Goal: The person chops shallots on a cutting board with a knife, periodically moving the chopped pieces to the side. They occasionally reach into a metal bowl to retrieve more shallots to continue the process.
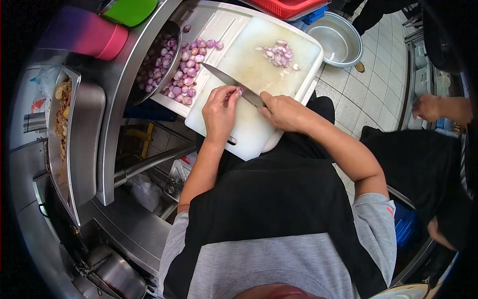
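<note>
- Gripping is going on at both hands as I see it: the right hand [289,113] has its fingers wrapped around the handle of a big knife [229,79], and the left hand [221,107] is pinching one small shallot [239,92] above the middle of the cutting board [249,134].
- My main worry is a slip. That shallot is tiny and round, the blade sits right by the left fingertips, so a skid on slick skin could nick a finger. I can't tell if the edge actually touches it.
- Knife tip pokes past the board's left edge, over the loose whole shallots [186,70] there. A wide swing could knock some about.
- The board's near corner seems to overhang the white tray [219,17] beneath, so I'd guess heavy pressure there might tip it.
- Pose-wise, both forearms reach in from the board's near side, elbows bent and apart. Left thumb and fingertips meet; right wrist aims the blade across toward the board's left.
- Pale shallot pieces [281,54] lie on the board's far right part; a metal basin [338,37] sits beyond its right edge.
</note>
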